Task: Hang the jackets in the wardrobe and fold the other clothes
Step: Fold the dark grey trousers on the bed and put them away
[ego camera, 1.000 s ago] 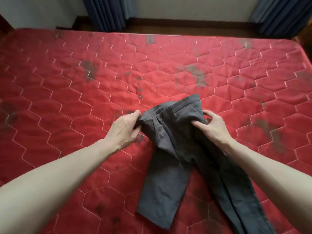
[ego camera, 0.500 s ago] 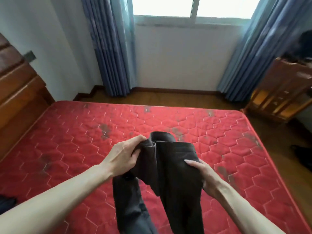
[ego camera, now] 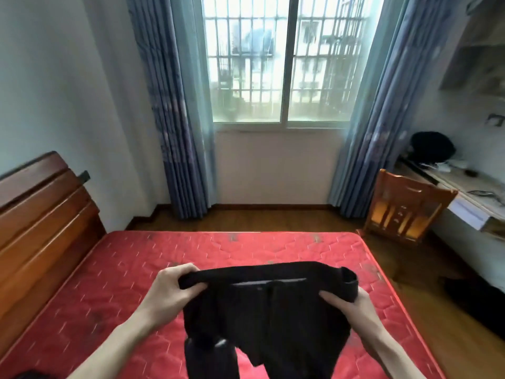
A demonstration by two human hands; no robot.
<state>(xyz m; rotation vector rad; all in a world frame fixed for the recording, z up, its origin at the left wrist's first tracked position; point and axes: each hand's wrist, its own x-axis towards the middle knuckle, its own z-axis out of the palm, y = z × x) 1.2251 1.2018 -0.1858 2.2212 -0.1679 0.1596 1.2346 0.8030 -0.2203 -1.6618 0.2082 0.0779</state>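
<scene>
Above a red quilted mattress (ego camera: 131,291), a person holds up dark trousers (ego camera: 267,310) by the waistband — the left hand (ego camera: 175,288) curled tight around one end, the right hand (ego camera: 352,305) gripping the other, fingers under the cloth. Trouser legs hang toward the bed. Behind stand a wooden headboard (ego camera: 41,214), blue curtains (ego camera: 175,105), a barred window (ego camera: 284,58) and a wooden chair (ego camera: 404,209) by a tabletop (ego camera: 464,187).

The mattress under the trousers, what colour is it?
The mattress is red, quilted in a hexagon pattern; the head view shows it.
</scene>
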